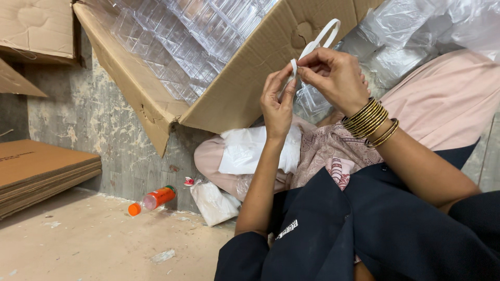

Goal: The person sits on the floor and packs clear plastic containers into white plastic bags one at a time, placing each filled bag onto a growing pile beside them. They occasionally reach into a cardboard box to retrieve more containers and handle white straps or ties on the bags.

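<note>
Cardboard box behind | left hand, right hand pinch white strip | long axis up-right.

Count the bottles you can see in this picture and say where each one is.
1. A single orange bottle lies on its side on the floor by the wall, left of a white plastic bag. More may be hidden behind the cardboard box.

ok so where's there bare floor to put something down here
Bare floor lies lower left, between the flat cardboard stack, the orange bottle and the white bag. It is crowded higher up: the open carton of clear plastic pieces leans by both hands, left hand and right hand, pinching a white strip.
</note>
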